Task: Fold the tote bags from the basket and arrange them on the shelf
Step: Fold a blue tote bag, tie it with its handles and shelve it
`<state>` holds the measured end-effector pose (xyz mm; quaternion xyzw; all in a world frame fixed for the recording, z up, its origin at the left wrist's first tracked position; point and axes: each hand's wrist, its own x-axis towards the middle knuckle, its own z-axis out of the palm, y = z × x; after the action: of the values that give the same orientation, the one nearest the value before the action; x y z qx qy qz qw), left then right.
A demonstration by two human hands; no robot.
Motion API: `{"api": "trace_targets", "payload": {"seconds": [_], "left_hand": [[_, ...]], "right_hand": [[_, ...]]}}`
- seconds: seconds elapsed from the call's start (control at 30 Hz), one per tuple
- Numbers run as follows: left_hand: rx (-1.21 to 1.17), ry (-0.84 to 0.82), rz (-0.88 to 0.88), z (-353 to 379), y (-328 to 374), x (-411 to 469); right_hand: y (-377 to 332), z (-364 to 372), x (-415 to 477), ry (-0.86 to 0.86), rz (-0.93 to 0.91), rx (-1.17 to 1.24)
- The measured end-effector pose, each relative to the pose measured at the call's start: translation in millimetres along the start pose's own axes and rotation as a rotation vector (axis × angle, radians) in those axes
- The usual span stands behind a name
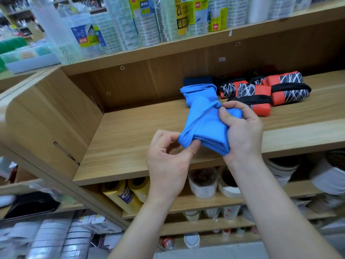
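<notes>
While left grip (166, 161) pinches blue tote bag (205, 124), right grip (242, 131) clutches it

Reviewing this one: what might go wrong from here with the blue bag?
1. The blue bag is only loosely bunched, pinched by the left hand and gripped by the right hand; released, it may spring open.
2. Set down beside the orange bags, it could nudge them out of line on the shelf.

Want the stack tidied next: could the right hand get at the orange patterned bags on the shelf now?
Probably not yet: the right hand grips the blue tote bag. The path to the orange patterned bags just behind looks free.
</notes>
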<state>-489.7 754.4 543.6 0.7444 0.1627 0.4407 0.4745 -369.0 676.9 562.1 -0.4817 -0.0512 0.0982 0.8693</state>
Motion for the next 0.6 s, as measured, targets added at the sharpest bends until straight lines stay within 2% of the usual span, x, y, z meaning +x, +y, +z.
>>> {"api": "trace_targets", "payload": {"seconds": [0.17, 0.27, 0.37, 0.47, 0.6], "left_hand": [[0.117, -0.068, 0.090, 10, 2, -17], [0.202, -0.107, 0.156, 11, 0, -15], [0.221, -0.032, 0.177, 8, -1, -9], [0.254, 0.054, 0.182, 6, 2, -5], [0.278, 0.025, 0.162, -2, 12, -2]], "right_hand": [[10, 4, 3, 0.141, -0.138, -0.059], [15, 3, 6, 0.170, -0.166, -0.077], [17, 3, 0, 0.055, -0.126, -0.110], [19, 4, -9, -0.176, -0.074, -0.182], [12, -3, -9, -0.306, -0.240, -0.478]]}}
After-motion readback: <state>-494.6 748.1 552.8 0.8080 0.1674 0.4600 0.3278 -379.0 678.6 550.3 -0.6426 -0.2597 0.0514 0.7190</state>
